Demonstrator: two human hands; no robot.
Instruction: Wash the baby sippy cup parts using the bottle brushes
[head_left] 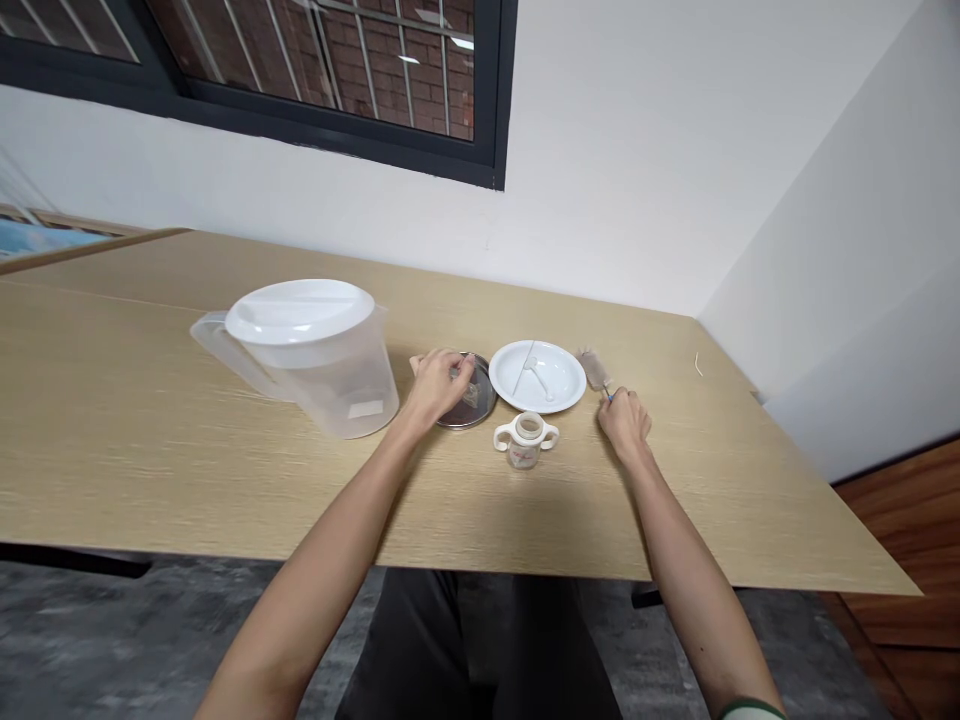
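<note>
My left hand (439,385) rests over a small round metal dish (471,408), its fingers curled on something clear that I cannot make out. My right hand (624,420) is closed on the blue handle of a small bottle brush (596,370), whose bristle head lies on the table beside a white divided plate (537,376). A small baby bottle with two white handles (526,441) stands open-topped between my hands, just in front of the plate. A large translucent pitcher with a white lid (311,350) stands to the left of my left hand.
The wooden table (150,440) runs up to a white wall, with a second white wall at the right. A small pale strip (698,364) lies near the table's far right corner. A dark-framed window is above the wall.
</note>
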